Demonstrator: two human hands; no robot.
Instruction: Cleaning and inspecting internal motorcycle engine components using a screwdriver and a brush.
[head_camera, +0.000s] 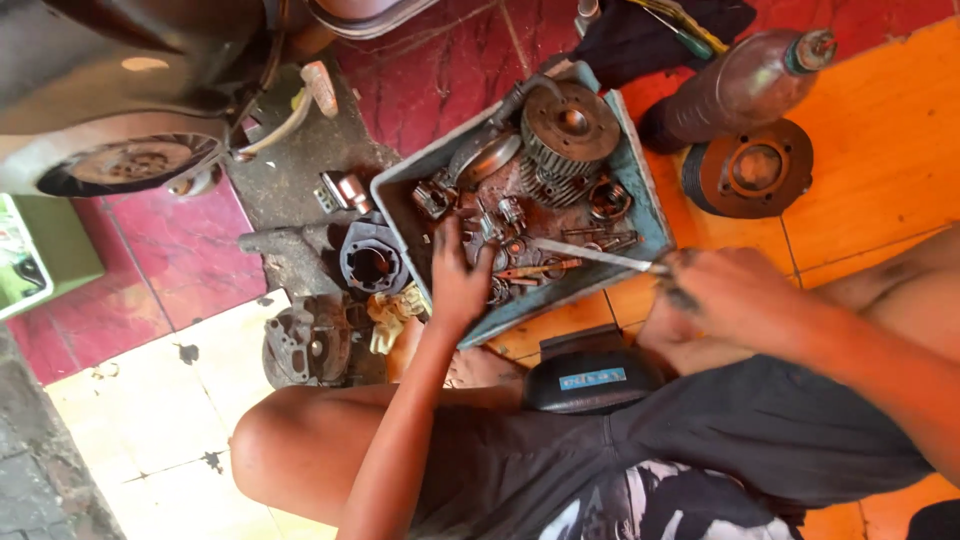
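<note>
Rusty engine parts fill the blue tray on the floor; the left hand reaches among them, fingers spread, while the right hand clenches a thin metal rod angled over the tray's near edge.

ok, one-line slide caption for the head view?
Left hand reaches into blue parts tray of greasy engine pieces; right hand holds a screwdriver.
</note>
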